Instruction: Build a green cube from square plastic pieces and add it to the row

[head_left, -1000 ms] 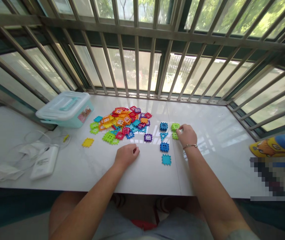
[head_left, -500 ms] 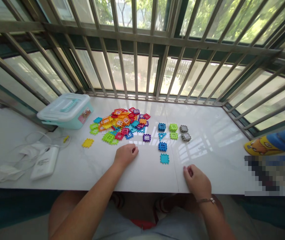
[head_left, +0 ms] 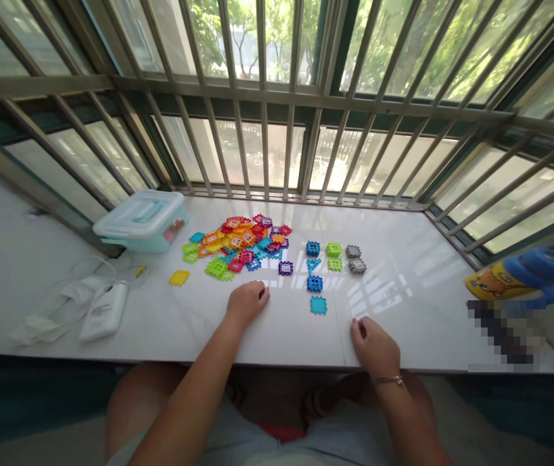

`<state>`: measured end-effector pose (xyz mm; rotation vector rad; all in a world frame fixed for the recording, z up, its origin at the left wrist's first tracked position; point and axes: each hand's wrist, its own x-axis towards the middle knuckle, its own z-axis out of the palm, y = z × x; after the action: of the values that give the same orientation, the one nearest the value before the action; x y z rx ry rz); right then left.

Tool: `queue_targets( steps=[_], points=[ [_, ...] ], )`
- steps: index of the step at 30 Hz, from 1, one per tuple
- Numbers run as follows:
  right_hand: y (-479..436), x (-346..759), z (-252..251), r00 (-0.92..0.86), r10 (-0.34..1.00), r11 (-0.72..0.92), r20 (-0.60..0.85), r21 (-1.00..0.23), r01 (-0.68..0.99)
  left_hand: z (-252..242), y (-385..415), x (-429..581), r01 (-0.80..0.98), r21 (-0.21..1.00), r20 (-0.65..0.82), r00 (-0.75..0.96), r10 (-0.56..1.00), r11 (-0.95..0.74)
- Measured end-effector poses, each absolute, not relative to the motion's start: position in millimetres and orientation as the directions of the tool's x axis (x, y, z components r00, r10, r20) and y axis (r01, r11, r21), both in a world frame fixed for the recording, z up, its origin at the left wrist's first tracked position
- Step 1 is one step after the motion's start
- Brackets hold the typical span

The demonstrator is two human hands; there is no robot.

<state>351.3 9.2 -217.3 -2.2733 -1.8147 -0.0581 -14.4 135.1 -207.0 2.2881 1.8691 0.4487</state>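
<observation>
My left hand (head_left: pixel 246 303) rests on the white tabletop in a loose fist, with nothing seen in it. Just beyond it lies a mixed pile of colourful plastic interlocking pieces (head_left: pixel 241 243). A purple window piece (head_left: pixel 285 268) sits apart, to the pile's right. My right hand (head_left: pixel 376 346) is also curled closed on the table near the front edge, holding nothing visible. Ahead and left of it, a light-blue square piece (head_left: pixel 318 305) lies below a blue stack (head_left: pixel 314 283), a blue triangle piece (head_left: pixel 312 265) and another blue stack (head_left: pixel 312 248). Green pieces (head_left: pixel 334 249) and grey pieces (head_left: pixel 357 266) stand beside these.
At the back left is a lidded storage box (head_left: pixel 141 223). A white power bank (head_left: pixel 105 310) with cables lies at the left, near a lone yellow piece (head_left: pixel 178 277). On the right lies a blue and yellow bottle (head_left: pixel 514 275). Window bars (head_left: pixel 287 97) border the table's back.
The camera view has tilted and shifted slightly. Both hands stay closed in about the same spots on the table, and the pieces have not moved.
</observation>
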Motion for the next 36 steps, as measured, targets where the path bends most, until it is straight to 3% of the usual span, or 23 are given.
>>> queue_targets(
  steps=[17,22,25,31,36],
  points=[
    [9,353,-218,0.228,0.957,-0.209,0.180,-0.119,0.971,-204,140,-17,0.914,0.383,0.120,0.094,0.988,-0.134],
    [9,353,-217,0.224,0.959,-0.204,0.176,-0.125,0.971,-206,141,-25,0.919,0.391,0.351,-0.204,0.914,0.054],
    [9,352,-216,0.236,0.959,-0.218,0.160,-0.121,0.968,-211,148,-30,0.908,0.378,0.370,-0.328,0.869,0.182],
    [9,352,-216,0.236,0.957,-0.217,0.170,-0.121,0.969,-218,143,-46,0.913,0.331,0.326,-0.348,0.879,0.239],
    [8,353,-217,0.242,0.954,-0.220,0.178,-0.132,0.967,-224,122,-84,0.915,0.369,0.346,-0.295,0.891,0.160]
  ],
)
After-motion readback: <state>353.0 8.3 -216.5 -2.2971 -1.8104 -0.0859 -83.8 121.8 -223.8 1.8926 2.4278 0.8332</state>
